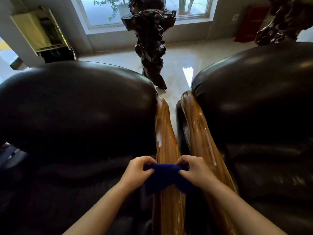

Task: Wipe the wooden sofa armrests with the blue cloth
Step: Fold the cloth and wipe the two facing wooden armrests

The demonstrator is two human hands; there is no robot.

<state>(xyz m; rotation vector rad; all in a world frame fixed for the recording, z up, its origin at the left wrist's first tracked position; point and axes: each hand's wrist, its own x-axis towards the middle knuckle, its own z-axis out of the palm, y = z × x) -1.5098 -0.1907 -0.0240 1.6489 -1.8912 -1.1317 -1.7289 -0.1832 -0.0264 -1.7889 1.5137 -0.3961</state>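
Head view: both hands hold the blue cloth (163,177) up between them, above the near part of the left wooden armrest (166,150). Left hand (137,172) fingers curled, pinching the cloth's top left edge; right hand (194,170) fingers curled, pinching its top right edge. Cloth is bunched along the top between the two hands and hangs down below them, lower edge draped over the left wooden armrest; whether it actually touches the wood, cannot tell. Right wooden armrest (201,138) runs just beside the left one, narrow gap between them, both glossy with light streaks on the top faces. The right forearm crosses over the near stretch of the right wooden armrest. Left of the pair sits a dark leather seat back (76,106); right of the pair a second dark leather seat back (254,92). Beyond the far ends of the armrests, a dark gnarled wood sculpture (150,39) stands on the shiny pale floor (183,56), in front of a window (101,11). Second dark sculpture (286,19) at the top right corner, partly cut off. Pale rack (40,31) leans at the wall, top left.
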